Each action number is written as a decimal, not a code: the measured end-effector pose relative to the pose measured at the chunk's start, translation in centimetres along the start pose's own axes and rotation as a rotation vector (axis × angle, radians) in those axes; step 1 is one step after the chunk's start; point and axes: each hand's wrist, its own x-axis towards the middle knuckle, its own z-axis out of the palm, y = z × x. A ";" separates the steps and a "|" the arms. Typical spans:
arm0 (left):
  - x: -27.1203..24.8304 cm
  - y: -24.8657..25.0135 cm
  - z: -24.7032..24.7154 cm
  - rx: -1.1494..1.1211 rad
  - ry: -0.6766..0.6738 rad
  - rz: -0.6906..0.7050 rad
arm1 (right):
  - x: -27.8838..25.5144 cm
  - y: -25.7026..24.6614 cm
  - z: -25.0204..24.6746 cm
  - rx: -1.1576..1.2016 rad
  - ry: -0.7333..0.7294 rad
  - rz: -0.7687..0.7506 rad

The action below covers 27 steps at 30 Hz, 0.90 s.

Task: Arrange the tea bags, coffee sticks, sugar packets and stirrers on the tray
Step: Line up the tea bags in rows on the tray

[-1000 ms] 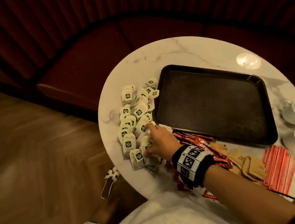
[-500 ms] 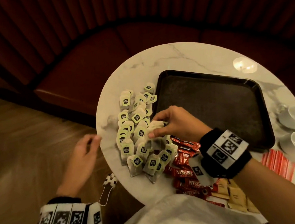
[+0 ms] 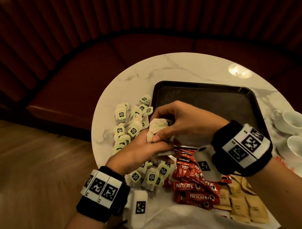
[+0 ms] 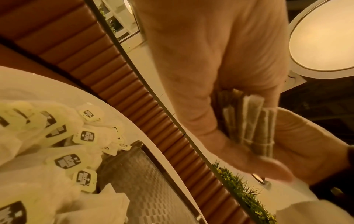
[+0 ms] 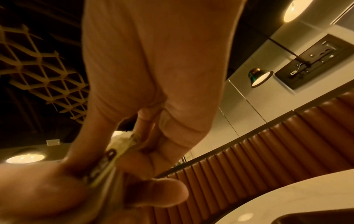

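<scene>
- Over the near-left corner of the tray, just past the table's near edge, our right hand has thumb and fingers curled tight on a small stack of tea bags.
- Our left hand lies beneath it, fingers reaching under that stack and over the loose tea-bag pile along the table's left edge. The head view hides those fingers; the left wrist view shows them closed round a bundle of bags, edges outward.
- Nothing is on the tray yet. We judge this the gathering and squaring step, before the first placement.
- Risk one: the stack is thin paper held by its edges, so a slack pinch during the hand-over could fan it out and drop bags back on the pile or over the tray rim.
- Risk two: strings and tags may tangle, so lifting could drag neighbouring bags off the table's left edge.
- Risk three: our left wrist sits close to the coffee sticks at the table's near edge and could sweep them toward our lap. The sugar packets beside them overhang that edge already.
- The held stack's long axis runs roughly from near-left to far-right, tilted up toward the tray. Which end carries the tags we cannot tell.
- Two cups stand at the table's right edge, well apart from our hands.
</scene>
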 end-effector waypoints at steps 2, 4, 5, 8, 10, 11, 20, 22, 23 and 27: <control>0.6 -0.1 0.1 -0.010 0.055 -0.011 | -0.2 0.6 0.1 0.006 0.096 -0.010; 1.2 -0.3 0.0 -0.027 0.143 -0.001 | -0.7 1.1 0.3 0.037 0.212 -0.012; 1.4 -0.4 -0.1 -0.048 0.193 0.010 | -1.0 1.5 0.5 0.063 0.272 0.005; 2.1 -0.8 -0.1 -0.086 0.324 0.049 | -1.8 2.6 1.4 0.198 0.351 0.112; 2.4 -0.7 0.1 -0.059 0.381 0.092 | -2.1 2.9 2.3 0.334 0.335 0.173; 2.6 -0.7 0.2 -0.035 0.390 0.105 | -2.2 2.9 2.7 0.404 0.338 0.187; 3.1 -0.5 1.3 -0.145 0.317 0.170 | -2.7 3.4 3.5 0.806 0.506 0.141; 3.2 -0.6 1.2 -0.232 0.291 0.159 | -2.8 3.4 3.4 0.871 0.541 0.120; 3.2 -0.7 1.2 -0.261 0.283 0.154 | -2.8 3.5 3.3 0.893 0.558 0.103; 3.1 -0.7 1.2 -0.311 0.289 0.155 | -3.3 3.7 3.1 0.908 0.588 0.075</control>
